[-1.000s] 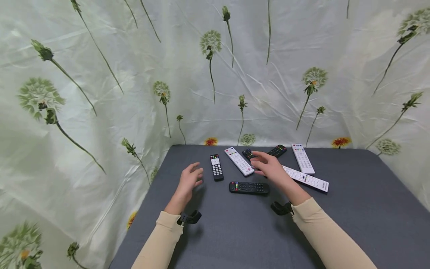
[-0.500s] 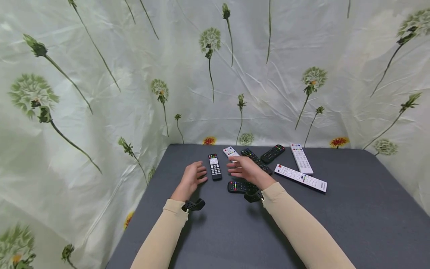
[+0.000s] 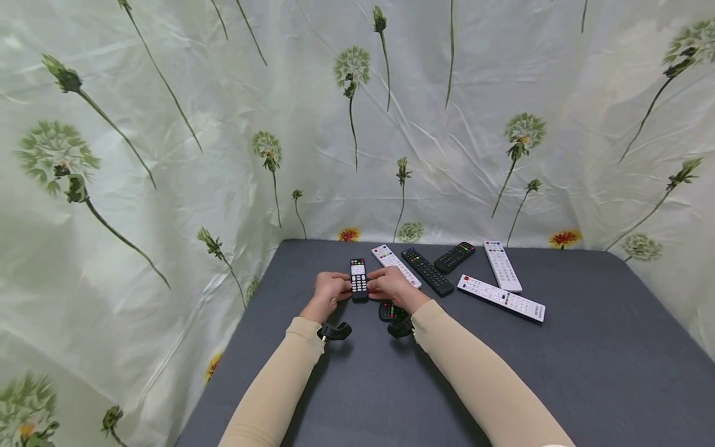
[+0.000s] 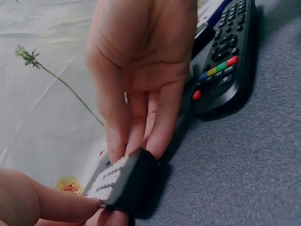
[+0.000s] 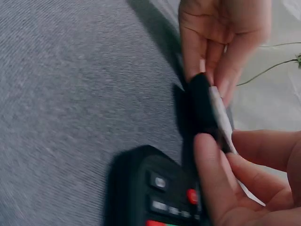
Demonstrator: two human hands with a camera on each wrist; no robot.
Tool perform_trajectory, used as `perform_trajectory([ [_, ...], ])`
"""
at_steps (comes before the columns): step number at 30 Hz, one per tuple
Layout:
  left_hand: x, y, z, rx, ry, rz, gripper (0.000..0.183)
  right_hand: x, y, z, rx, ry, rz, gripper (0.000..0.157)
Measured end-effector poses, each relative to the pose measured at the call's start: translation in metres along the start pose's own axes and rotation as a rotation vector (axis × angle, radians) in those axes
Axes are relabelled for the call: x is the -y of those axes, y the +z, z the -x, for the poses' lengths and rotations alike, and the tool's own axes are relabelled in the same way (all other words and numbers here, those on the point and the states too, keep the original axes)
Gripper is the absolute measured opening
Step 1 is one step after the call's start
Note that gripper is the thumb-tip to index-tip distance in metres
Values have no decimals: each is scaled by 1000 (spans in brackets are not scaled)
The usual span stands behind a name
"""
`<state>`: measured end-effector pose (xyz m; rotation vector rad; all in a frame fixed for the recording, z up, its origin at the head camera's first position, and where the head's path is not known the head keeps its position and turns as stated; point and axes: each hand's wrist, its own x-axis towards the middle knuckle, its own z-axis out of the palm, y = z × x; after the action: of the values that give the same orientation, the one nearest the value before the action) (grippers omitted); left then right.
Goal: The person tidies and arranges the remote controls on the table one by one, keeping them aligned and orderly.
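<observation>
A small black remote control with white buttons is held by both hands close over the grey table, its long axis pointing away from me. On its left edge the left hand pinches it between thumb and fingers. The right hand grips the opposite edge the same way. The left wrist view shows the dark end of this remote control tilted, with a shadow beneath. Just under the right wrist lies a black remote with coloured buttons, partly hidden by that hand and its strap.
Right of the hands lie a white remote, a long black remote and a shorter black one. Two more white remotes rest farther right. A flower-printed curtain hangs behind the grey table.
The right hand has moved left from over the other remotes, and the left hand slightly right. Both have taken hold of the small black remote control's sides.
</observation>
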<state>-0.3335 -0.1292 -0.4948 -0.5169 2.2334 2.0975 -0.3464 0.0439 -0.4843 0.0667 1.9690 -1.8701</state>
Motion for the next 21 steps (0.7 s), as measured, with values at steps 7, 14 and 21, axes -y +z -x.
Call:
perform_trajectory([
  [7,2,0,-3,37,-27,24,27,-6,1,0,-41,-25,-23,40],
  [14,3,-6,-6,99,-73,148,30,-3,-2,4,-26,-43,-68,42],
  [21,3,-13,3,171,-102,209,32,-2,-6,12,-5,-34,-103,44],
])
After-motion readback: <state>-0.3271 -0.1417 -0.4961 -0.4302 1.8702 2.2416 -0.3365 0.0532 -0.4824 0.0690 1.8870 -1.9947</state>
